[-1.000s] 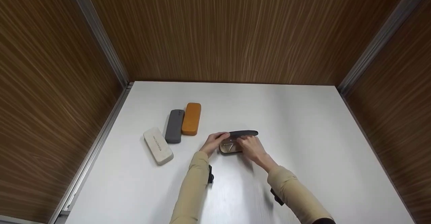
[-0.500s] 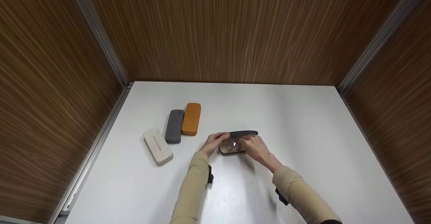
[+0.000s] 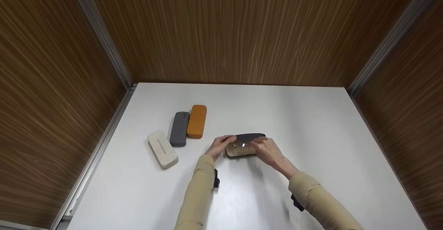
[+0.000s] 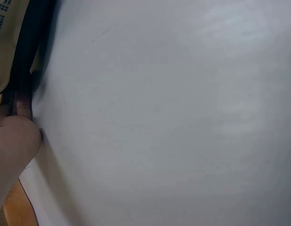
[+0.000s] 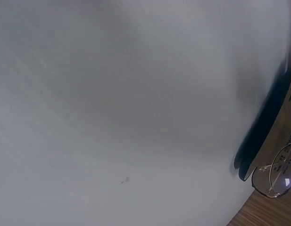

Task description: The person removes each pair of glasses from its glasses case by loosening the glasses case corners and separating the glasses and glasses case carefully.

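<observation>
Fingers of the right hand (image 3: 267, 151), the nearer one, narrowed and apparently pinching the glasses (image 3: 243, 147), which extend leftward, in or just above the dark case (image 3: 249, 137); left hand (image 3: 218, 146) grips the case's left end, long axis running left–right

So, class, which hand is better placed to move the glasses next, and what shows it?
The right hand, I'd judge: it appears to pinch the glasses at the open case. The left hand is occupied, gripping the case's left end.
</observation>
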Available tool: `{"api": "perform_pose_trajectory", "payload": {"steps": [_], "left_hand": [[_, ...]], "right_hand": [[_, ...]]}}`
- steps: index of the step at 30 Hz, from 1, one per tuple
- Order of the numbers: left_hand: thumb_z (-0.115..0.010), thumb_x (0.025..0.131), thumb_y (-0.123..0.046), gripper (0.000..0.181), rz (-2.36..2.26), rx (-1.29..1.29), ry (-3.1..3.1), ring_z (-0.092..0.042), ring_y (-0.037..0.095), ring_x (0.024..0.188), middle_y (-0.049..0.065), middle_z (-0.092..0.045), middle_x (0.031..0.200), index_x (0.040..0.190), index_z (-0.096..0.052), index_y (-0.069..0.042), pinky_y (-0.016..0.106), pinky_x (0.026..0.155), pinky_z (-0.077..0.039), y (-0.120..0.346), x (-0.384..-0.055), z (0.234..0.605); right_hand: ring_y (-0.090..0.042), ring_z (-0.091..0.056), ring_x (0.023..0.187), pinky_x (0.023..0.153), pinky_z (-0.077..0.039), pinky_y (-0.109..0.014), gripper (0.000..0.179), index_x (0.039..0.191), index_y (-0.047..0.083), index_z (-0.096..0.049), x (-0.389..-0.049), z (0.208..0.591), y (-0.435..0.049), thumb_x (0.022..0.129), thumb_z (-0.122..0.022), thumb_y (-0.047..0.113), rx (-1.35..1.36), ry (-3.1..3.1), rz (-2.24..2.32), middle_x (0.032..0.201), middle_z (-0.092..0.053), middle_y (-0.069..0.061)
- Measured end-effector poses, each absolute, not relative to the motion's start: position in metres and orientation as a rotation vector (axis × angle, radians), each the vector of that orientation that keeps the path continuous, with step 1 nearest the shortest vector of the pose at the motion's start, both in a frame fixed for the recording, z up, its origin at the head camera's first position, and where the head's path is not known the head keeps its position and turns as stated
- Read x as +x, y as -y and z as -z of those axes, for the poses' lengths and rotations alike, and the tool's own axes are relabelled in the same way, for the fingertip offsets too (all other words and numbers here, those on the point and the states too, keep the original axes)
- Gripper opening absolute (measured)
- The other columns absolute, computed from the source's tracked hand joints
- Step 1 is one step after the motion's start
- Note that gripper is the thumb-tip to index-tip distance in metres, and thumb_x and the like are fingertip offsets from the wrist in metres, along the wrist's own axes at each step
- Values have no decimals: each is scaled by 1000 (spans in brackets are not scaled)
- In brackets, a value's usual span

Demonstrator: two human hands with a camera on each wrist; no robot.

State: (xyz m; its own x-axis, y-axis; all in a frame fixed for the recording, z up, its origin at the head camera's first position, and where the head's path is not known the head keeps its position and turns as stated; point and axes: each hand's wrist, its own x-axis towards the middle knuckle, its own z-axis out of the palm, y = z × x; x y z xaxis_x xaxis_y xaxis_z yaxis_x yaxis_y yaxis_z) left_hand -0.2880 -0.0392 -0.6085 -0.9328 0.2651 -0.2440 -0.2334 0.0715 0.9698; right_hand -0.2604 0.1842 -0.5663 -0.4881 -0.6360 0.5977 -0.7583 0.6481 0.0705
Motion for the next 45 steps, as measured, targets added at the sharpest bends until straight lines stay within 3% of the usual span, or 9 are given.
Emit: {"api": "perform_pose_trajectory", "payload": {"steps": [4,16,36,45], "left_hand": [[-63,99,-37,50,-1926,38,-2002,-46,31,143,15,-58,144,137,-60,-3,42,124,-32,39,-288,609],[-63,100,-33,51,-1934,59,-2006,-44,33,144,18,-56,147,138,-58,-1,42,124,-31,39,-289,610],[-62,100,-31,53,-1921,103,-2036,-46,34,143,20,-56,145,140,-56,3,42,123,-33,39,-292,614],[-63,100,-33,52,-1924,76,-2022,-46,33,142,19,-58,145,139,-57,1,42,122,-34,39,-291,612]], "right_hand": [[-19,-63,60,52,-51,-31,23,75,6,-64,-259,566,-193,71,-70,-16,1106,2221,-288,65,-67,-2],[-21,-70,64,55,-57,-34,26,85,6,-72,-254,555,-219,72,-71,-17,1119,2284,-334,71,-74,-5],[-27,-72,67,59,-59,-39,25,78,2,-73,-249,557,-270,65,-76,-19,957,2317,-397,74,-75,-11],[-28,-73,68,60,-59,-40,25,81,2,-74,-253,562,-292,67,-76,-19,817,2416,-379,76,-76,-13]]}}
